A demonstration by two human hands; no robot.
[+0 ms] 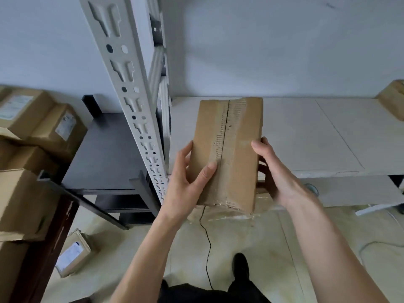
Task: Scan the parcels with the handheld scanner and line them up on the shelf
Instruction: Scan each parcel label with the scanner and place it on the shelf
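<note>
Over at nine o'clock there is a big pile of brown parcels [32, 127], stacked on top of each other, and some have white labels. One more little labelled parcel [73, 252] lies on the floor down at eight o'clock. None of these are on the shelf, so I think a lot of the job is still waiting.

Next comes a dark side table [105, 154], and then the tall grey shelf post [131, 95] with holes in it.

In the middle, the person holds one taped cardboard parcel [227, 152] up in front of the white shelf board [317, 136]. The left hand [185, 184] grips its left edge, thumb on top and fingers tucked under. The right hand [277, 171] grips its right edge the same way. The parcel is in the air, tipped up toward twelve o'clock, and its far end is over the shelf board. I cannot tell if it touches the board yet.

I see no label on the side facing up, and I cannot see any scanner at all. So I cannot tell if this one has been scanned.

Far off at two o'clock, one brown parcel [393, 99] sits on the shelf board already. That looks like the only one done.
</note>
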